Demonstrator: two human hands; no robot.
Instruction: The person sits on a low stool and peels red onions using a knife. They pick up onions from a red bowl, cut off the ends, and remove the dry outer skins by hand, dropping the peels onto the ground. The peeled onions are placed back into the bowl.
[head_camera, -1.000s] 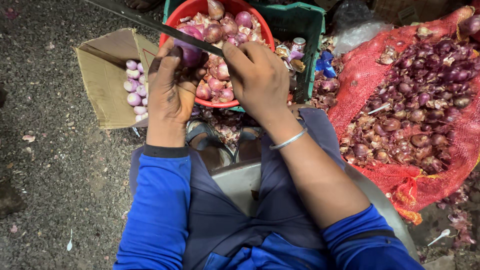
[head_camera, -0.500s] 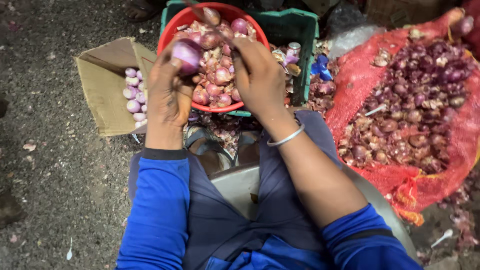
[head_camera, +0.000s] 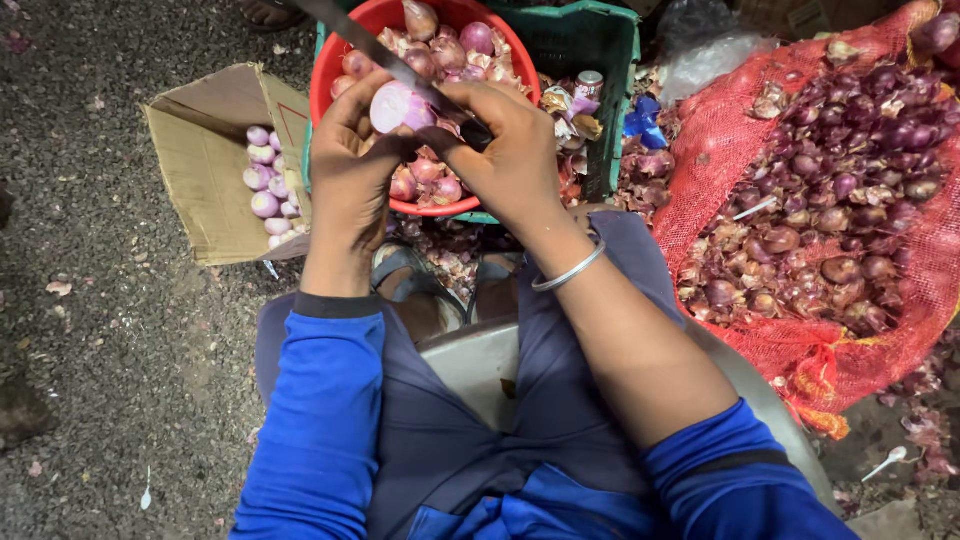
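Note:
My left hand holds a partly peeled pale purple onion above a red bowl full of onions. My right hand grips a long dark knife, whose blade runs up to the left and rests against the onion. A silver bangle circles my right wrist. Both arms wear blue sleeves.
The red bowl sits in a green crate. A cardboard box on the left holds several peeled onions. A red mesh sack spread on the right is heaped with unpeeled onions. Onion skins litter the ground by my feet.
The onion has gone from dark and skinned to pale and partly peeled. The knife blade, out of sight half a second ago, lies against it again. Both hands sit slightly lower.

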